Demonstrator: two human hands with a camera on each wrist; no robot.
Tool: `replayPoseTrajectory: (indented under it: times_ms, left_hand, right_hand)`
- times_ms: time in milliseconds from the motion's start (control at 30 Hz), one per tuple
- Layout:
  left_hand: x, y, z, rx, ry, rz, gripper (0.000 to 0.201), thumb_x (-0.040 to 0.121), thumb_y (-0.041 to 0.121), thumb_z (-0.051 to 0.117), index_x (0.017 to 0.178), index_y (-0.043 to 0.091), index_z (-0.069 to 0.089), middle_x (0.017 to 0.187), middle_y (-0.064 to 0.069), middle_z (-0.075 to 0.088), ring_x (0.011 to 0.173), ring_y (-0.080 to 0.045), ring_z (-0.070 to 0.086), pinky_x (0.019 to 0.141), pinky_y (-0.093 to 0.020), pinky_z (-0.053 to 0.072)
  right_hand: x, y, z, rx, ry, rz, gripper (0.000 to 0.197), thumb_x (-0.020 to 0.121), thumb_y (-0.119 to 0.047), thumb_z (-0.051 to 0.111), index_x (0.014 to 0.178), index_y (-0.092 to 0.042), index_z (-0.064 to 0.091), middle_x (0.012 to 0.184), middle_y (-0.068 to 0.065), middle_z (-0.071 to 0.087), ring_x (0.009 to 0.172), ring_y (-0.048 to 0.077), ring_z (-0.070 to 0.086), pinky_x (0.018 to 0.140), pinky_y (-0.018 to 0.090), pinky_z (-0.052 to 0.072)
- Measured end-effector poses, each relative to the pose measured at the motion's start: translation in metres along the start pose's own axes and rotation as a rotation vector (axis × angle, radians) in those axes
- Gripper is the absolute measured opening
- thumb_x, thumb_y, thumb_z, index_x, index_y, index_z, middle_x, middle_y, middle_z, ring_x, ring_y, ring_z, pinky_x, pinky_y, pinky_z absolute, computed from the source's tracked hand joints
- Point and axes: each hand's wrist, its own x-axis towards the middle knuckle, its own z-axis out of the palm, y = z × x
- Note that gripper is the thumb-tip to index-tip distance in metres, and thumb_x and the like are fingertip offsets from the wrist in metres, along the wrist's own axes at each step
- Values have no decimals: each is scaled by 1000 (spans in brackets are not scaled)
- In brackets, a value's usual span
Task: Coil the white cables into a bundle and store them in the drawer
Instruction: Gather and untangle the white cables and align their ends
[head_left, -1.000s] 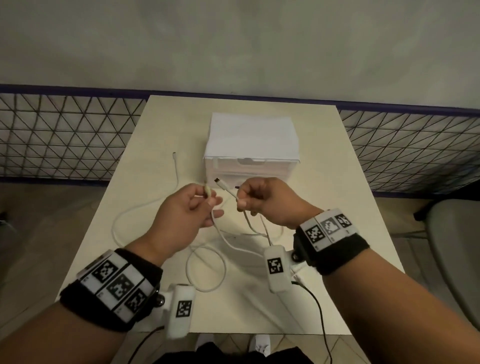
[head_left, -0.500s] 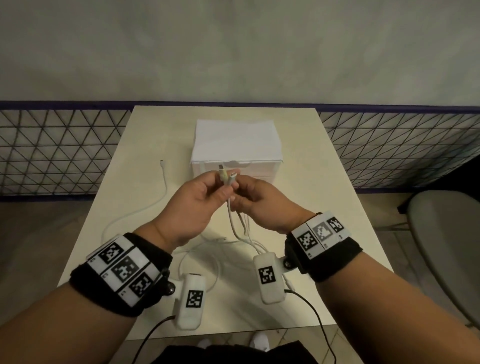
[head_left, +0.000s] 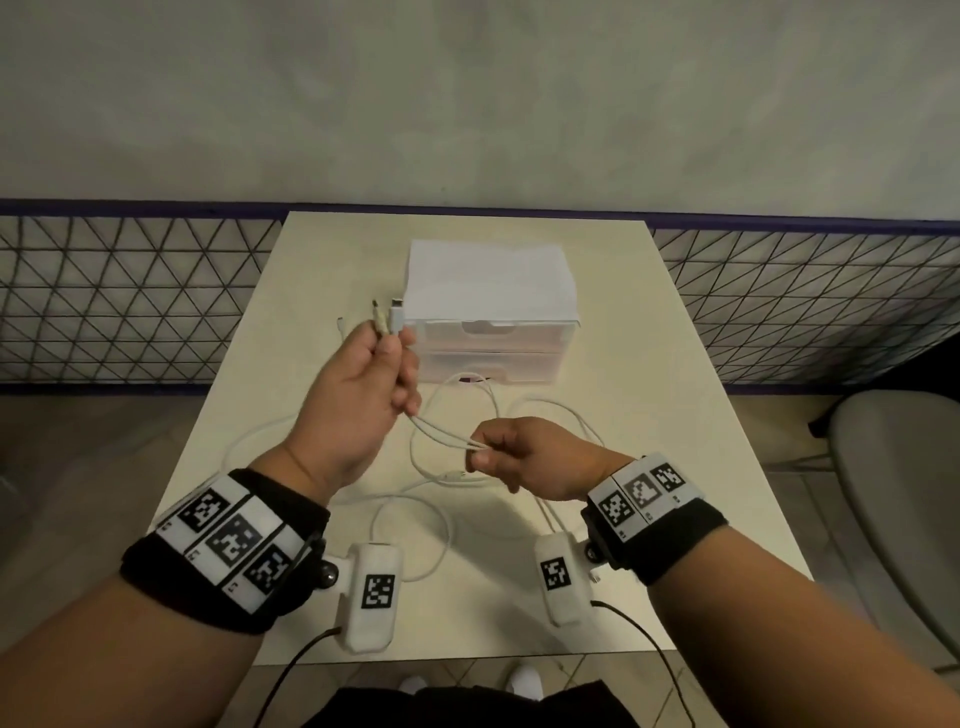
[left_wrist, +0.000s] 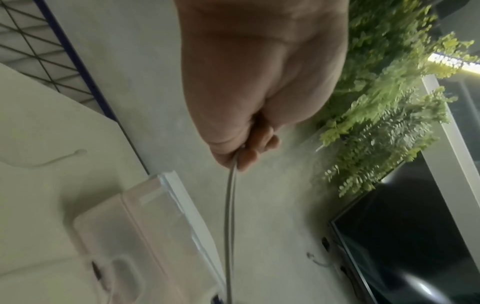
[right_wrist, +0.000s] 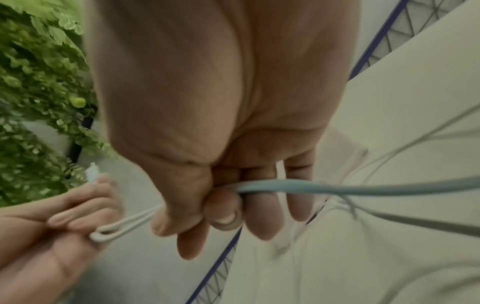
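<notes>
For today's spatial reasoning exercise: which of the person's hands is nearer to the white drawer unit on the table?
Left. The left hand is raised just beside the drawer unit, holding the cable ends by its front left corner. The right hand is lower, nearer the person, pinching the cables.

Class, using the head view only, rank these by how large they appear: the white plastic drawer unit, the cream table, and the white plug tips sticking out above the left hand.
1. Cream table
2. White plastic drawer unit
3. White plug tips above the left hand
</notes>
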Motion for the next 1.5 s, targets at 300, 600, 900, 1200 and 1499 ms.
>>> replayPoseTrajectory:
  times_ms: [300,600,900,1200,1499]
  left_hand:
    - [8,19,-41,99,208,93,24,100,19,31,89,22,52,74,2,47,55,-4,40,54,-25,33]
    - [6,15,-32,147,211,150,21,100,20,31,92,19,50,74,3,48,54,-3,40,53,-24,34]
    - [-1,-16,-35,234,170,73,20,100,20,31,94,17,50,85,-5,59,72,-14,63,74,-23,52]
    - [10,-13,-55,385,381,186,21,99,24,35,108,13,51,113,-3,61,97,-8,58,96,-28,43]
    - [12,-23,-70,432,424,154,17,94,34,43,98,33,60,95,-4,57,81,-13,49,81,-36,44]
  right_hand:
    - [-18,53,-69,-724,282,415,16,85,-27,61,99,-22,68,108,0,52,99,28,51,82,38,47]
    - [-24,19,-89,-573,1032,176,25,90,-3,52,112,-2,64,125,17,47,96,31,59,91,29,44]
    - [-13,38,-11,-445,607,307,44,74,-1,56,114,-18,50,122,3,41,86,27,58,67,31,47]
    - [27,38,4,-710,327,464,30,81,-5,44,110,-5,52,105,13,52,100,30,48,77,38,46]
    - [33,54,-19,-467,87,409,13,72,-20,61,75,-20,48,96,6,65,89,25,60,75,35,52]
